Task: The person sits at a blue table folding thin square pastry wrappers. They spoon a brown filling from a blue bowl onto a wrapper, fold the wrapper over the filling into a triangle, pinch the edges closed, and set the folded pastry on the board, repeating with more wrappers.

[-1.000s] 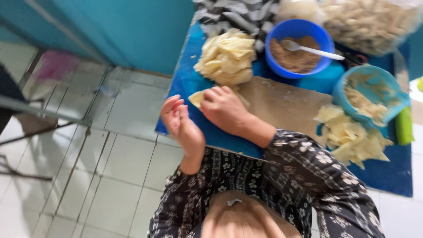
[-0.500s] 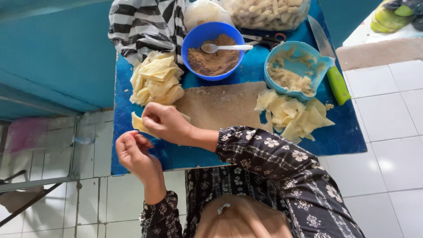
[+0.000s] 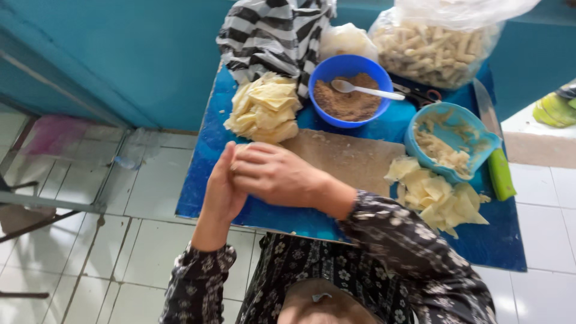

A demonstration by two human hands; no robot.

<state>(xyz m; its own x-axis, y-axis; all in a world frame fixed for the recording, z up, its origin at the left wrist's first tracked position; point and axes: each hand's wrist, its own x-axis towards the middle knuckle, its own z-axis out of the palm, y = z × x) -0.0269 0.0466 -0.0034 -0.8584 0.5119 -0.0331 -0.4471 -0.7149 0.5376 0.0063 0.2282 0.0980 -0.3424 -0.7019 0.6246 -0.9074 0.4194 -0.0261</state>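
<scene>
My left hand (image 3: 221,187) and my right hand (image 3: 273,174) are pressed together over the near left part of a wooden board (image 3: 348,159) on a low blue table (image 3: 204,174). A pale pastry wrapper is pinched between them; only a sliver shows above the fingers. A heap of folded pale wrappers (image 3: 265,108) lies just beyond my hands. A blue bowl of brown filling (image 3: 349,90) with a white spoon (image 3: 366,90) stands behind the board.
A light blue bowl with pale filling (image 3: 450,141) and loose wrappers (image 3: 435,195) sit at the right. A green-handled knife (image 3: 495,153), scissors (image 3: 420,95), a clear bag of rolled pieces (image 3: 432,48) and a striped bag (image 3: 273,33) lie at the back. White tiled floor surrounds the table.
My left hand has come up from beside the table edge to meet my right hand, closing on the wrapper. The view has shifted and steadied.
</scene>
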